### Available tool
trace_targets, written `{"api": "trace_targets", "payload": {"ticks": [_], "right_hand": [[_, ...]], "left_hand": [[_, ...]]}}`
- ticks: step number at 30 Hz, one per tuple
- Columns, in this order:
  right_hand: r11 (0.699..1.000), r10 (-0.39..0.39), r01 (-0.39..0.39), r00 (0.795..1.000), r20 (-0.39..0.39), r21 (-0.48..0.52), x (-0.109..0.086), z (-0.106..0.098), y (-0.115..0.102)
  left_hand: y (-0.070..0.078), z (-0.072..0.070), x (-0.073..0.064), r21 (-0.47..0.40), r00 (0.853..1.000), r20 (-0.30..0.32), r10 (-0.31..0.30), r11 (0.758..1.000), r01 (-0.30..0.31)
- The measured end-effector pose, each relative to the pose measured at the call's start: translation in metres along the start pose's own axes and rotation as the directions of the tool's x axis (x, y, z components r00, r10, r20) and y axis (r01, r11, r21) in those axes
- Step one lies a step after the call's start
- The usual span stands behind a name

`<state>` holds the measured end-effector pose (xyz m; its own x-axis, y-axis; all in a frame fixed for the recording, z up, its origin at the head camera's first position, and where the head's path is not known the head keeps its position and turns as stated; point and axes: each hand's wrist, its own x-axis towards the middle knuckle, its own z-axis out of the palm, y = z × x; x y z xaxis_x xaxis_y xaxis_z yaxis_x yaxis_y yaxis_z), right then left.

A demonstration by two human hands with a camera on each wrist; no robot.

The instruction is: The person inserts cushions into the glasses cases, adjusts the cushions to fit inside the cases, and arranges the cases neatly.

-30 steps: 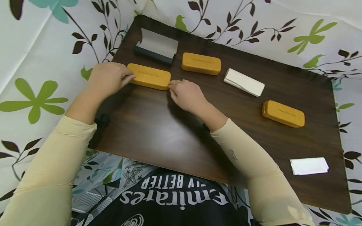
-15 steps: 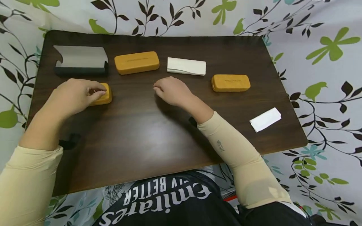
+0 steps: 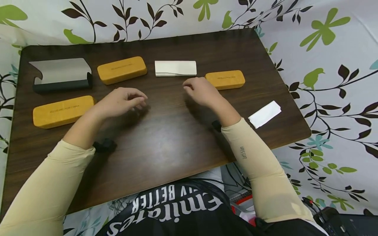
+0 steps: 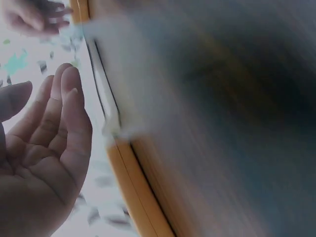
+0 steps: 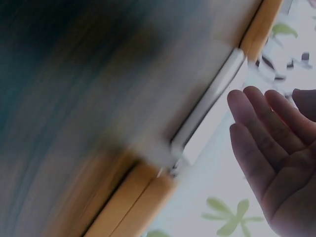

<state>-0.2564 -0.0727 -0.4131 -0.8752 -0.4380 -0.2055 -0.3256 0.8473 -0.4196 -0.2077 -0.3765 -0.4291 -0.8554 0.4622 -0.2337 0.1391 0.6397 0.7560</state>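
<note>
My left hand (image 3: 122, 101) hovers over the left-middle of the table, fingers loosely bent and nothing in them; the left wrist view shows its bare palm (image 4: 49, 143). To its left lies a long yellow hard case (image 3: 63, 111), lid closed, shaped like a glasses case. My right hand (image 3: 202, 91), also holding nothing, is above the table and overlaps the left end of a smaller yellow case (image 3: 225, 79) in the head view. Its relaxed fingers (image 5: 256, 143) show in the right wrist view. A white folded, flat piece (image 3: 175, 68) lies just beyond it.
Another long yellow case (image 3: 122, 69) lies at the back left. Beside it sits a dark case with a pale grey inside (image 3: 62, 73), standing open. A small white folded cloth or paper (image 3: 264, 114) lies near the right edge of the brown table (image 3: 165, 137).
Both hands have come away from the ends of the front-left yellow case and moved right. That case stays at the table's left. The head view has turned.
</note>
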Motion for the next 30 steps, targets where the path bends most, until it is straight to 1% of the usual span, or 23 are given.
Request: {"api": "trace_targets", "payload": {"ticks": [2,4,7,9,11,13,14,16,18,20,22,24,25,27,28,29,30], "right_hand": [[0.999,0.05,-0.05,0.999,0.003,0.012,-0.004,-0.007,0.013],[0.994,0.103,-0.103,0.995,0.01,0.019,-0.008,-0.016,0.026],[0.984,0.171,-0.172,0.985,0.027,0.043,-0.016,-0.03,0.049],[0.975,0.21,-0.212,0.977,0.034,0.06,-0.024,-0.04,0.066],[0.965,0.249,-0.25,0.968,0.026,0.081,-0.033,-0.049,0.084],[0.952,0.294,-0.294,0.956,0.018,0.09,-0.044,-0.058,0.102],[0.944,0.317,-0.317,0.948,0.011,0.092,-0.049,-0.062,0.111],[0.927,0.364,-0.362,0.931,0.002,0.101,-0.061,-0.069,0.131],[0.906,0.412,-0.411,0.911,0.008,0.103,-0.074,-0.075,0.15],[0.888,0.451,-0.449,0.893,0.011,0.099,-0.088,-0.079,0.169],[0.869,0.488,-0.487,0.873,0.013,0.082,-0.101,-0.082,0.186],[0.854,0.517,-0.517,0.856,0.005,0.065,-0.114,-0.084,0.2],[0.846,0.531,-0.53,0.847,0.002,0.059,-0.12,-0.085,0.206],[0.827,0.56,-0.559,0.828,0.0,0.059,-0.129,-0.087,0.216],[0.819,0.572,-0.571,0.82,0.0,0.064,-0.133,-0.087,0.221],[0.811,0.582,-0.58,0.813,0.004,0.069,-0.136,-0.088,0.225],[0.803,0.593,-0.592,0.805,0.008,0.074,-0.138,-0.088,0.229]], "left_hand": [[0.013,0.014,0.011,-0.079,0.999,0.054,0.003,0.997,0.001],[0.027,0.03,0.023,-0.158,0.994,0.108,0.001,0.987,0.016],[0.049,0.055,0.041,-0.295,0.978,0.208,0.0,0.953,0.063],[0.065,0.072,0.051,-0.385,0.958,0.288,0.003,0.916,0.113],[0.079,0.089,0.062,-0.464,0.93,0.367,0.014,0.87,0.17],[0.091,0.105,0.072,-0.514,0.903,0.428,0.02,0.828,0.225],[0.097,0.113,0.077,-0.536,0.893,0.45,0.02,0.806,0.253],[0.106,0.127,0.088,-0.565,0.877,0.479,0.011,0.77,0.298],[0.115,0.141,0.098,-0.593,0.868,0.496,-0.008,0.727,0.345],[0.126,0.153,0.107,-0.611,0.859,0.511,-0.023,0.693,0.382],[0.136,0.165,0.114,-0.62,0.848,0.528,-0.033,0.667,0.412],[0.147,0.178,0.121,-0.626,0.838,0.545,-0.034,0.649,0.433],[0.152,0.184,0.124,-0.629,0.835,0.55,-0.033,0.641,0.44],[0.161,0.196,0.129,-0.643,0.829,0.558,-0.032,0.615,0.456],[0.166,0.201,0.131,-0.65,0.826,0.562,-0.034,0.599,0.467],[0.17,0.206,0.133,-0.66,0.822,0.569,-0.035,0.577,0.482],[0.175,0.21,0.136,-0.67,0.817,0.576,-0.04,0.549,0.499]]}}
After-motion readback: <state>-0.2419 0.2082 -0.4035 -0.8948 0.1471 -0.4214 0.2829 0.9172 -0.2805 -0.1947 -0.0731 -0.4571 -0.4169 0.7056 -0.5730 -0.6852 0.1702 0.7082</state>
